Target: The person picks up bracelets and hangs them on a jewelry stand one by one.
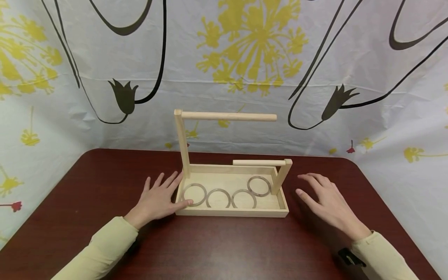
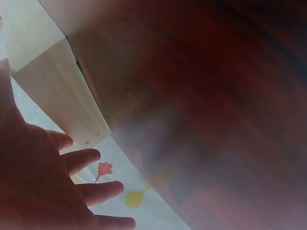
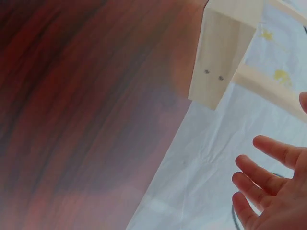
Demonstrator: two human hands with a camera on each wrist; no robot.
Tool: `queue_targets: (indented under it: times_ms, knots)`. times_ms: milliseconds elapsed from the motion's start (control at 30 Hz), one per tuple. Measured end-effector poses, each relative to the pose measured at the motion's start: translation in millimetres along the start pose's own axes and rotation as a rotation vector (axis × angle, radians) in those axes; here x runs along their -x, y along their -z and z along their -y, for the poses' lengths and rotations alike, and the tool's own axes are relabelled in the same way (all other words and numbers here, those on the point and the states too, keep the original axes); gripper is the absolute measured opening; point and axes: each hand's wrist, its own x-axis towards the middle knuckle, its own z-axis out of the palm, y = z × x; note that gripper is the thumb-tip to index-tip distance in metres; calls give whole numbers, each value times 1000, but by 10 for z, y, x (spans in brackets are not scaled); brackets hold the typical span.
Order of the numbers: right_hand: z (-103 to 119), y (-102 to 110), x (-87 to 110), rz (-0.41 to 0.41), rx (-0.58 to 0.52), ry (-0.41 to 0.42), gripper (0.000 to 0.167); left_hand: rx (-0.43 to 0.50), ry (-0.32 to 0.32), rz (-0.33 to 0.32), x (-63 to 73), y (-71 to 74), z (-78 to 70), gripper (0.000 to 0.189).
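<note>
A shallow wooden tray (image 1: 231,213) stands on the table, with several clear rings (image 1: 259,177) lying flat inside. At its left end a tall post (image 1: 182,144) carries a long horizontal rod (image 1: 229,116); at its right end a short post (image 1: 282,177) carries a lower rod (image 1: 259,163) pointing left. My left hand (image 1: 157,200) rests against the tray's left end, fingers spread, thumb over the front left corner. Just right of the tray, apart from it, is my right hand (image 1: 327,202) with loosely extended fingers and nothing held. Both rods are bare.
The dark red-brown table (image 1: 224,249) has rounded far corners. Behind and beside it hangs a white cloth (image 1: 168,97) with yellow and dark flower prints. A black band (image 1: 351,257) sits at the right wrist.
</note>
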Motion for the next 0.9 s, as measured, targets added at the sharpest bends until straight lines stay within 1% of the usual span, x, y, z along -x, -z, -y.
queue_targets:
  times_ms: [167, 333, 500, 733, 900]
  knots:
    - [100, -6, -1, -14, -18, 12, 29, 7, 0, 28, -4, -13, -3, 99]
    - [211, -11, 3, -3, -30, 29, 26, 24, -8, 42, -15, -22, -25, 104]
    - [314, -39, -10, 8, -44, 50, 27, 29, -14, 33, -27, -19, -42, 106]
    - [429, -98, -57, 36, -55, 92, 33, 37, -35, 29, -46, -27, -42, 108]
    - [493, -154, -103, 57, -70, 125, 36, 63, -47, 30, -64, -33, -29, 108]
